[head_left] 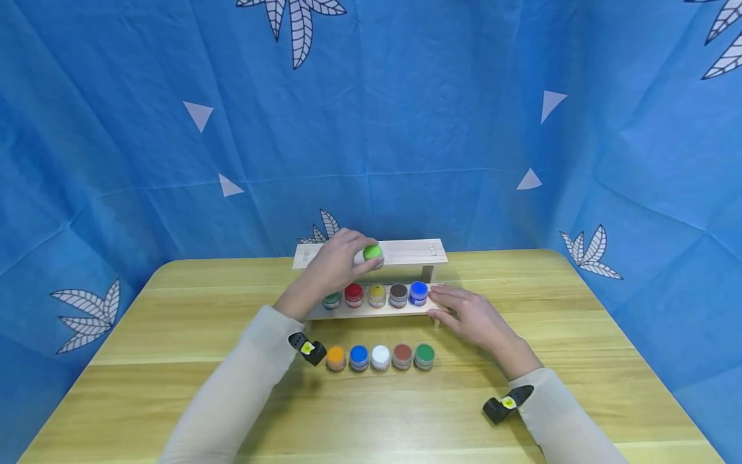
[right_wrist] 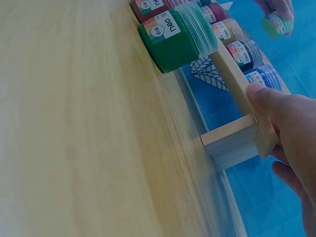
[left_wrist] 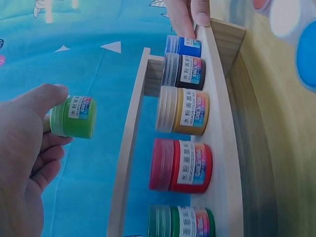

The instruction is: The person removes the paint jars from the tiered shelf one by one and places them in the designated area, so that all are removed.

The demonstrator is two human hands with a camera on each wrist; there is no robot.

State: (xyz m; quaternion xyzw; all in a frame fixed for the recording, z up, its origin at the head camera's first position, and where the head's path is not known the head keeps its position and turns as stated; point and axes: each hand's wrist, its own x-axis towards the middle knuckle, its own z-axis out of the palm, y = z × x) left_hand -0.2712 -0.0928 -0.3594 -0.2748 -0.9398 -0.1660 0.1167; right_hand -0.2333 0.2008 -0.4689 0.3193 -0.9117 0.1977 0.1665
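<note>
My left hand (head_left: 339, 261) pinches a light green paint jar (left_wrist: 74, 116) between thumb and fingers. In the left wrist view the jar hangs apart from the upper board (head_left: 406, 251) of a two-step wooden rack. Its lower board (head_left: 371, 311) carries a row of paint jars: a green jar (head_left: 332, 301) partly behind my left wrist, then a red jar (head_left: 353, 296), a yellow jar (head_left: 377, 296), a brown jar (head_left: 398, 296) and a blue jar (head_left: 418, 294). My right hand (head_left: 472, 317) grips the right end of that board, thumb (right_wrist: 261, 94) on its front edge.
On the table (head_left: 464, 412) before the rack stands another row: an orange jar (head_left: 335, 358), a second blue jar (head_left: 359, 358), a white jar (head_left: 380, 357), a reddish-brown jar (head_left: 402, 356) and a second green jar (head_left: 424, 356). A blue curtain (head_left: 406, 129) hangs behind.
</note>
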